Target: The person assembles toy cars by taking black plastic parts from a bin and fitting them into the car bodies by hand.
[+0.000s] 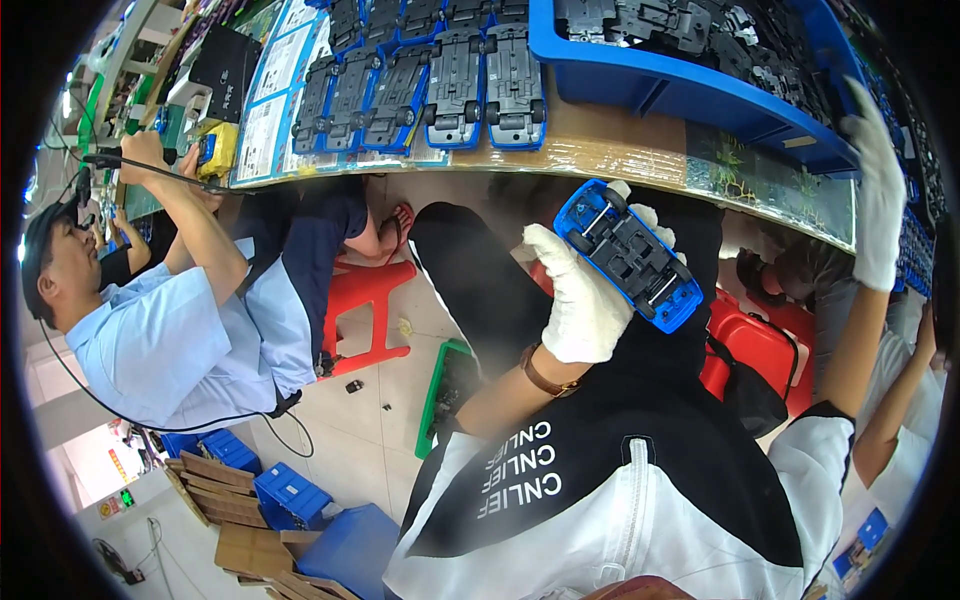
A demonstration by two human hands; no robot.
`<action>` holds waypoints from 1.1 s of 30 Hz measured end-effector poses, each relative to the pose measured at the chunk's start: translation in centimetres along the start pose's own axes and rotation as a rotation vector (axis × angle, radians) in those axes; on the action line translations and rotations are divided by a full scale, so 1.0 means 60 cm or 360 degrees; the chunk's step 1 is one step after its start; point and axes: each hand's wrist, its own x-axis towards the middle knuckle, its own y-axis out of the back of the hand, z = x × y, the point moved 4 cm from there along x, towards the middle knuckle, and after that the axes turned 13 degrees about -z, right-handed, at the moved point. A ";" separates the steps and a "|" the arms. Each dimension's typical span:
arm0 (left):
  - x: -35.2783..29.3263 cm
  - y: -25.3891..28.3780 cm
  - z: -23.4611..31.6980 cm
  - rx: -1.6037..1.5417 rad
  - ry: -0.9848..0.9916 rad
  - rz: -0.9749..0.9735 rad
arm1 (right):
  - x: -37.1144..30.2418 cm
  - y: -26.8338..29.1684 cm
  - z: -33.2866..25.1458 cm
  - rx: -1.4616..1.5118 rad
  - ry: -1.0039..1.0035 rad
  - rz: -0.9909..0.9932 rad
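Note:
My left hand (588, 300), in a white glove, is closed around a blue toy car (630, 255). The car is turned over, so its black underside with axles and wheels faces up. Off to the right, my gloved right hand (880, 190) is raised beside the end of a blue bin (680, 80). Its fingers look stretched out and slightly blurred, and I see nothing held in them. Black plastic car chassis parts (660, 22) fill the bin.
Upside-down blue toy cars (455, 90) stand in rows on the workbench (620, 140). To the left a co-worker (180, 320) handles a yellow object (217, 150). Red stools (365, 310), a green crate (440, 395) and blue boxes (290, 495) occupy the floor. Another person's arm (895, 400) shows at right.

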 end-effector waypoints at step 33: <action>0.030 0.055 -0.022 0.0310 -0.0229 0.0127 | -0.109 -0.200 -0.286 -0.0202 0.0282 0.0055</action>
